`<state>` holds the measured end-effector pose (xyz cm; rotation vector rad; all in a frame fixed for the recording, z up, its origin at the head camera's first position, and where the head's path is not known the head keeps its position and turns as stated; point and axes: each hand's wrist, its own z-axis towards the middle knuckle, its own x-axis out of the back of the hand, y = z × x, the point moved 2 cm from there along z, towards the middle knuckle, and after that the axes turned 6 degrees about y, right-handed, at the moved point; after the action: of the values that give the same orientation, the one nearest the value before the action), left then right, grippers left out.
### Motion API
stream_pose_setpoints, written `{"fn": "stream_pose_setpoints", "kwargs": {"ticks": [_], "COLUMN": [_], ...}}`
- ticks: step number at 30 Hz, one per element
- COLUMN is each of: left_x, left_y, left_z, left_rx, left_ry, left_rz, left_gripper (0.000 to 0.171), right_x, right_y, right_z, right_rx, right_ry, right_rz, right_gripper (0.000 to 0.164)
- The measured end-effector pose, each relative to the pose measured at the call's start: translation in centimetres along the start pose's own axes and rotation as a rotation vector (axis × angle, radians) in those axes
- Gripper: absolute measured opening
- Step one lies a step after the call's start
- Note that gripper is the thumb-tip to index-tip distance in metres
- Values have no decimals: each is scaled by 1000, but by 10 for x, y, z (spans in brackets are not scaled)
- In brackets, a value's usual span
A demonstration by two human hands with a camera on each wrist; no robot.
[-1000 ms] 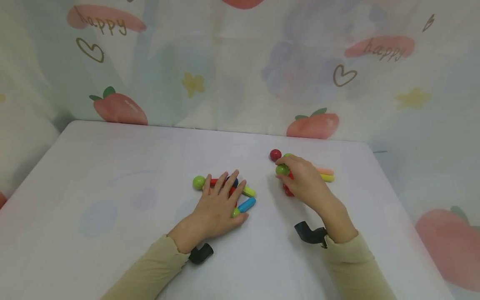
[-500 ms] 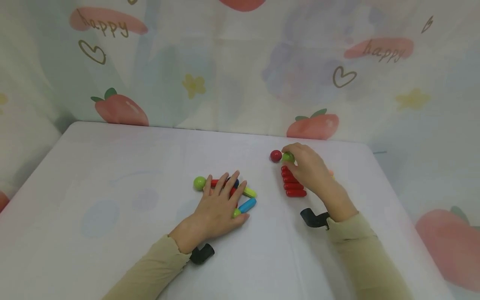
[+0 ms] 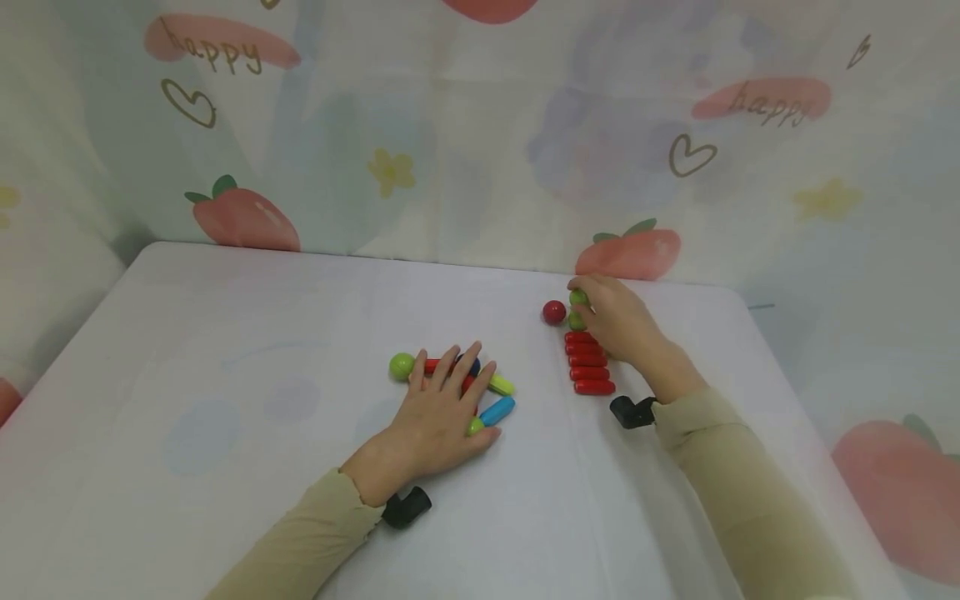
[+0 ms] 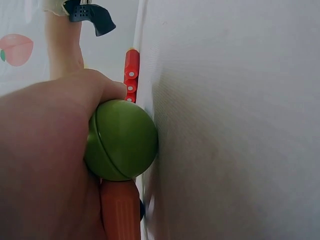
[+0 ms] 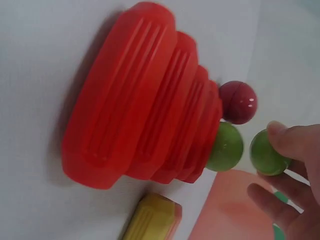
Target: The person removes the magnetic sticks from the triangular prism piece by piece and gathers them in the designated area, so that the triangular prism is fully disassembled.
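My left hand (image 3: 435, 421) lies spread with straight fingers over a loose group of toy sticks and balls. A green ball (image 3: 401, 366), a blue stick (image 3: 497, 411) and a yellow-green stick (image 3: 501, 384) stick out around it; the rest is partly covered. In the left wrist view a green ball (image 4: 125, 140) sits beside an orange-red stick (image 4: 120, 210). My right hand (image 3: 618, 317) pinches a green ball (image 5: 269, 152) between thumb and fingers, just beyond another green ball (image 5: 226, 146). A row of red sticks (image 3: 588, 361) lies in front of these, and a dark red ball (image 3: 554, 312) to their left.
A yellow stick (image 5: 152, 220) lies to the right of the red row, mostly hidden by the right hand in the head view. The white table (image 3: 247, 400) ends at a patterned cloth (image 3: 465, 150) behind.
Carrying the green ball, my right hand has moved away from me, from over the red sticks to behind the other green ball. The red row has come into view. My left hand stays put.
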<state>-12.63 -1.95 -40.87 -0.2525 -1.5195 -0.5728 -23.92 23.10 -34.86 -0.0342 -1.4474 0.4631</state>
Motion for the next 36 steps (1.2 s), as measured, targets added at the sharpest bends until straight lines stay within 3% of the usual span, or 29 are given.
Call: {"fn": "stream_pose_setpoints", "kwargs": {"ticks": [16, 23, 36], "left_x": [-1, 0, -1], "left_y": [1, 1, -2], "left_z": [2, 2, 1], "left_rx": [9, 12, 13], "left_ry": [-9, -17, -18], "left_rz": [1, -2, 1], "left_gripper": [82, 82, 81], "right_x": [-11, -12, -21], "right_y": [19, 23, 23], "right_z": [24, 31, 29], "right_rx": [-133, -146, -219], "right_ry": [-108, -144, -228], "right_rz": [140, 158, 204], "right_gripper": [42, 40, 41]}}
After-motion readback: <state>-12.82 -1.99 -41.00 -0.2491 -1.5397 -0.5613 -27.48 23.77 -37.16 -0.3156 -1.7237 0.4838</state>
